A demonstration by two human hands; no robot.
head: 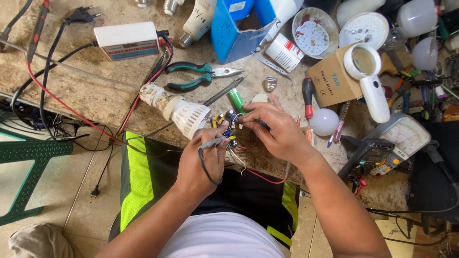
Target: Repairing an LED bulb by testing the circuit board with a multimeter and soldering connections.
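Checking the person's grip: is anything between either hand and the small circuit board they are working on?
Nothing visible: the left hand, holding a grey probe, and the right hand both reach the small circuit board directly.

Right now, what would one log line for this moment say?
left hand: holds grey probe | right hand: pinches small circuit board | beside: white bulb housing, green pliers | surface: workbench

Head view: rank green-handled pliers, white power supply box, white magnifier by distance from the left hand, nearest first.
From the left hand:
1. Green-handled pliers, straight up the bench from it, nearest.
2. White power supply box, far upper left.
3. White magnifier, far across on the right side, beyond the right hand.
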